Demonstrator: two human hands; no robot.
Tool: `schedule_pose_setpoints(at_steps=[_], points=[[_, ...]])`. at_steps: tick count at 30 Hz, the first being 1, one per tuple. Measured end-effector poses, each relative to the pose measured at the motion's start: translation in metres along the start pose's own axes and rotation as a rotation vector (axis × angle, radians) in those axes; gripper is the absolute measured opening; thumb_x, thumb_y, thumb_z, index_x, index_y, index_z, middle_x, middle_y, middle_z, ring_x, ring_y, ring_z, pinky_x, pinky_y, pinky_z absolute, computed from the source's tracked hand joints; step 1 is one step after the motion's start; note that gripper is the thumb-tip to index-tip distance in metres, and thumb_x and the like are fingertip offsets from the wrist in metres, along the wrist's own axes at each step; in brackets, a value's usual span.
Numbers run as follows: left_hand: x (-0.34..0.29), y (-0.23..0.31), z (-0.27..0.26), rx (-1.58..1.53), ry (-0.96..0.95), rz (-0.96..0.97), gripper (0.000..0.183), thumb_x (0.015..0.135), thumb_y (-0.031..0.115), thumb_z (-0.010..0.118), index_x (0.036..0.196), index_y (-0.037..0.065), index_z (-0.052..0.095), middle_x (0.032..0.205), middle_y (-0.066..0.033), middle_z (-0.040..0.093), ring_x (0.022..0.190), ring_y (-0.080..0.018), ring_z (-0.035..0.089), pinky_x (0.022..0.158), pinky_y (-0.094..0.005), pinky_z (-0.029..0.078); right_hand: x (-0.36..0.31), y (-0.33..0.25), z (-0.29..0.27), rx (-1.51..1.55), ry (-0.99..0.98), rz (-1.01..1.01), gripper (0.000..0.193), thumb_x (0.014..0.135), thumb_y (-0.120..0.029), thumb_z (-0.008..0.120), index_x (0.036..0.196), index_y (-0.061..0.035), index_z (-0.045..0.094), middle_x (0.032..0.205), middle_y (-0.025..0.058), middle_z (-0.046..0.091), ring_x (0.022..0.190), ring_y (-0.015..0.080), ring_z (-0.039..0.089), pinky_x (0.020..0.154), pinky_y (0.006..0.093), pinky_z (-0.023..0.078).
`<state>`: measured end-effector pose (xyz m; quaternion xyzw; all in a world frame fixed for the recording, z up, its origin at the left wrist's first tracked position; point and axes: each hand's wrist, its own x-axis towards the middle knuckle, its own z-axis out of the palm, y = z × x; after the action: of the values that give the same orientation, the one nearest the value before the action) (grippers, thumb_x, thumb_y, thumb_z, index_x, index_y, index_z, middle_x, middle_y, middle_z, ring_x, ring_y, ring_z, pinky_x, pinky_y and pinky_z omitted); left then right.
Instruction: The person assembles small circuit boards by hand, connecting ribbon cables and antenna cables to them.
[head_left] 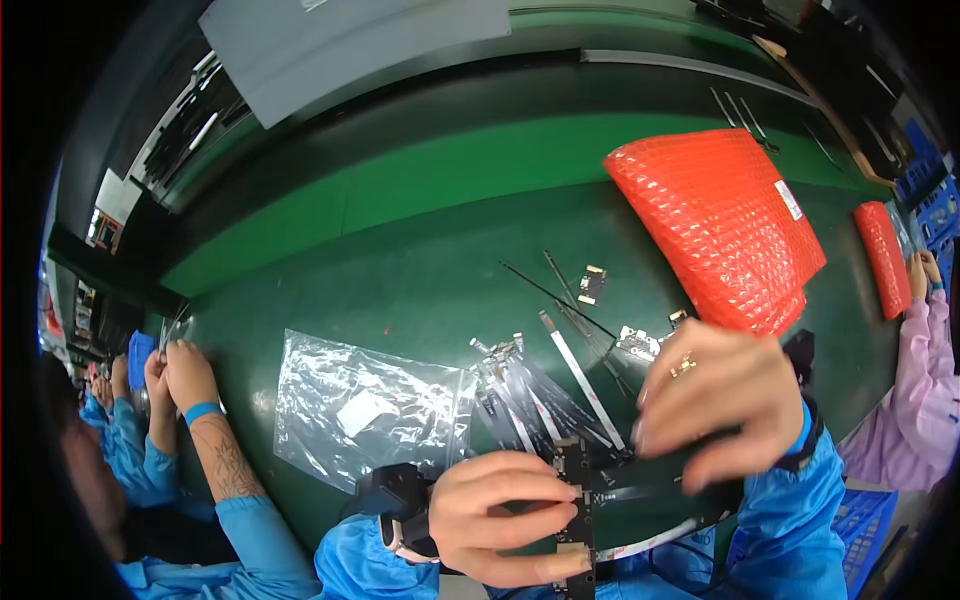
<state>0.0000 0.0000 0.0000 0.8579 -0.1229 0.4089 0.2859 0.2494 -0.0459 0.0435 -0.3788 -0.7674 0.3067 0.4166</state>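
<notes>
My left hand (505, 515) is closed on a narrow dark circuit board (575, 515), its fingertips pressing on the face of the board. A flat ribbon cable (625, 493) runs off the board's right side, and a whitish strip (650, 540) lies lower down. My right hand (715, 400) is blurred, raised right of the board, thumb apart from the fingers; I see nothing between them. Under and beside it lie small white-labelled pieces (640, 342). A fanned pile of flat ribbon cables (535, 395) lies just beyond the board.
A clear plastic bag (370, 405) lies left of the cables. A red bubble-wrap parcel (715, 220) stands at the right, with a smaller red roll (882, 260) beyond. Thin dark tweezers (560, 300) lie near a small board (592, 285). Co-workers' hands (190, 370) work at both sides.
</notes>
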Motion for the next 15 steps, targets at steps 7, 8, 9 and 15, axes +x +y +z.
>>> schedule_pose_setpoints(at_steps=[7, 8, 9, 15], points=[[-0.001, 0.001, 0.026, -0.027, -0.085, 0.018, 0.019, 0.070, 0.005, 0.059, 0.089, 0.008, 0.063, 0.083, -0.0124, 0.058, 0.081, -0.0284, 0.059, 0.070, -0.0386, 0.053, -0.008, 0.023, 0.043, -0.359, 0.056, 0.210, 0.010, 0.069, -0.007, 0.064, 0.077, -0.0044, 0.059, 0.073, 0.0066, 0.055, 0.074, 0.0258, 0.055, 0.062, 0.0341, 0.045], [-0.001, 0.001, 0.027, -0.033, -0.103, 0.011, 0.014, 0.071, 0.006, 0.060, 0.085, 0.006, 0.061, 0.082, -0.0148, 0.059, 0.080, -0.0305, 0.061, 0.069, -0.0417, 0.053, -0.009, 0.026, 0.048, -0.389, 0.099, 0.247, 0.009, 0.070, -0.008, 0.064, 0.076, -0.0045, 0.059, 0.073, 0.0063, 0.055, 0.074, 0.0253, 0.055, 0.062, 0.0345, 0.045], [-0.002, -0.001, 0.029, -0.037, -0.103, 0.014, 0.014, 0.071, 0.006, 0.060, 0.085, 0.006, 0.061, 0.082, -0.0148, 0.059, 0.080, -0.0305, 0.061, 0.069, -0.0417, 0.053, -0.010, 0.028, 0.053, -0.423, 0.141, 0.285, 0.008, 0.070, -0.008, 0.063, 0.076, -0.0047, 0.059, 0.072, 0.0060, 0.054, 0.075, 0.0248, 0.055, 0.062, 0.0349, 0.045], [0.001, 0.005, 0.025, -0.078, -0.106, 0.021, 0.012, 0.072, 0.005, 0.060, 0.084, 0.004, 0.062, 0.083, -0.0145, 0.058, 0.080, -0.0300, 0.061, 0.072, -0.0402, 0.054, -0.011, 0.008, 0.039, -0.394, -0.115, 0.472, 0.015, 0.066, -0.021, 0.069, 0.067, -0.0084, 0.060, 0.067, 0.0065, 0.058, 0.060, 0.0275, 0.058, 0.052, 0.0364, 0.045]])
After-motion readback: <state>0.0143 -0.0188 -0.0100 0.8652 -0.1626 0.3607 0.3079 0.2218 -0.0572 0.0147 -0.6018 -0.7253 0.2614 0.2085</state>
